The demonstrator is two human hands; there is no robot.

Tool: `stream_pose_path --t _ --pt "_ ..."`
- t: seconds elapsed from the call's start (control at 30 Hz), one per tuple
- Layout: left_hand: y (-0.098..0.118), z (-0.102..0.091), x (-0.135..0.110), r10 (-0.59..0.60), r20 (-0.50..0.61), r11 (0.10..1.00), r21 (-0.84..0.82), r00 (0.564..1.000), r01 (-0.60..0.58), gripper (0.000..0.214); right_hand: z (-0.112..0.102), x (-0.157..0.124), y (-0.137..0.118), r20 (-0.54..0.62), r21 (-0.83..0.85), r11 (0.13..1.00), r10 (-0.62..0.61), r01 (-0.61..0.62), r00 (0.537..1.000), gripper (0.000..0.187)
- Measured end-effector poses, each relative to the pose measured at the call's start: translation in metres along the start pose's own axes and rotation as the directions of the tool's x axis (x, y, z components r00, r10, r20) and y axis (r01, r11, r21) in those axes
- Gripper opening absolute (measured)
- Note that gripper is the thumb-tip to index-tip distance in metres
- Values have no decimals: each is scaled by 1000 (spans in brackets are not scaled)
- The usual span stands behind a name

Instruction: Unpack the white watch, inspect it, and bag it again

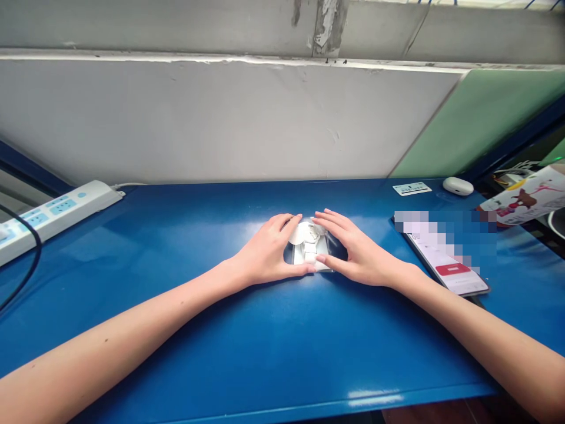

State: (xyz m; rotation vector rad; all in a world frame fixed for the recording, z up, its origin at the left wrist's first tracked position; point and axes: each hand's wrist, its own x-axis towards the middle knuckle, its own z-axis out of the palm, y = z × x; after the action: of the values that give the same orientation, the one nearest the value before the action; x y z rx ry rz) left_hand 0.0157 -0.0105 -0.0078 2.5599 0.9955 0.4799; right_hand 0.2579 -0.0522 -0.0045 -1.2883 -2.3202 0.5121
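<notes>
Forearms extend, hands touching white item; card illegible.

Lettering is showing but not reading clearly: blurred on the smartphone, tiny on the white card beyond it, illegible on the printed package right of the smartphone.

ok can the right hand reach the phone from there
Likely yes: the phone lies off to the right hand's right with nothing visibly between them, though that hand is at the white bundle.
</notes>
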Motion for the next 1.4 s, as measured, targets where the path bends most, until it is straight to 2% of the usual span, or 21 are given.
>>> stream_pose_path --t 0.07,0.13,0.23,0.4,0.5,0.63,0.8,1.2,1.3,1.4 --pt "0 0 0 -20 18 999 31 1000 19 103 -2 0 2 93 -45 999 -5 9 996 79" --pt "1 -1 1 -20 25 999 47 999 19 102 -3 1 6 135 -75 997 3 8 991 87" --pt "0 -4 2 -7 48 999 41 999 5 97 -5 3 11 122 -88 996 -5 16 993 94" --pt "-2 -6 3 -8 62 999 33 998 6 91 -5 3 15 67 -76 996 -45 50 997 89" --pt "-4 -3 1 13 12 1000 15 1000 -13 77 -5 2 14 45 -95 994 -44 48 998 87" --pt "-9 2 0 55 -111 998 13 992 -54 53 -5 3 12 49 -125 992 -26 32 998 86" --pt "-13 5 0 106 -206 994 25 973 -103 38 -3 3 11 52 -154 987 -31 39 998 87" --pt "-5 2 3 26 -253 1000 5 967 -26 38 -2 1 12 63 -177 984 -25 36 998 85" --pt "-5 1 2 54 -205 998 24 977 -50 41 -3 2 11 60 -174 984 -37 47 998 84" --pt "-3 0 1 59 -104 996 66 993 -52 57 -5 2 11 70 -161 985 -43 54 997 84"
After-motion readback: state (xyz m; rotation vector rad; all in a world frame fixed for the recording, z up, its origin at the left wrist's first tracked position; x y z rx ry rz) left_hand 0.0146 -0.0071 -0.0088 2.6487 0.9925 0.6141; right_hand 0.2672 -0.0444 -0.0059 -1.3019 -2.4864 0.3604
